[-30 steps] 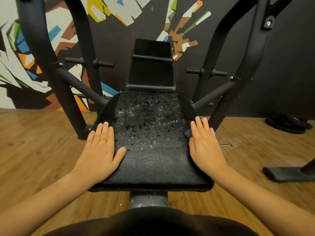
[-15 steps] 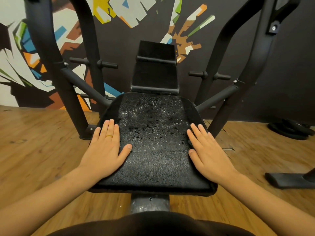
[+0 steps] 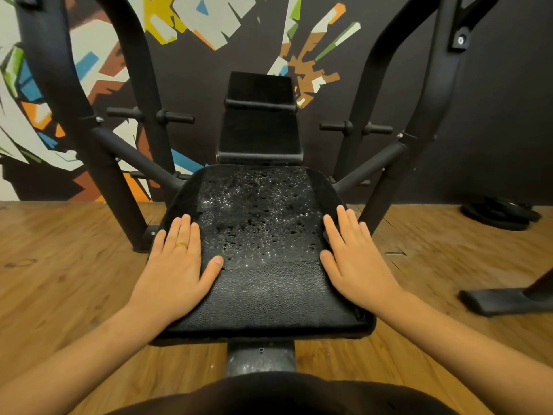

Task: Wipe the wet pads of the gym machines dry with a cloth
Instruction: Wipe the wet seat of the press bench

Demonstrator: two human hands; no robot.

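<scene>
A black seat pad (image 3: 263,289) of a gym machine lies in front of me, its far half speckled with water drops (image 3: 257,217). My left hand (image 3: 176,265) rests flat on the pad's left edge, fingers straight, a gold ring on one finger. My right hand (image 3: 353,262) lies flat on the right edge, fingers straight. Neither hand holds anything. No cloth is in view. A black back pad (image 3: 259,121) stands upright behind the seat.
Black steel frame arms rise at left (image 3: 98,163) and right (image 3: 398,163), with weight pegs (image 3: 167,116) behind. Weight plates (image 3: 499,215) lie on the wooden floor at far right. A machine foot (image 3: 496,301) sits on the floor at right. A painted wall stands behind.
The view has shifted slightly. Both hands stay flat on the seat pad's sides, the right hand having slid a little inward.
</scene>
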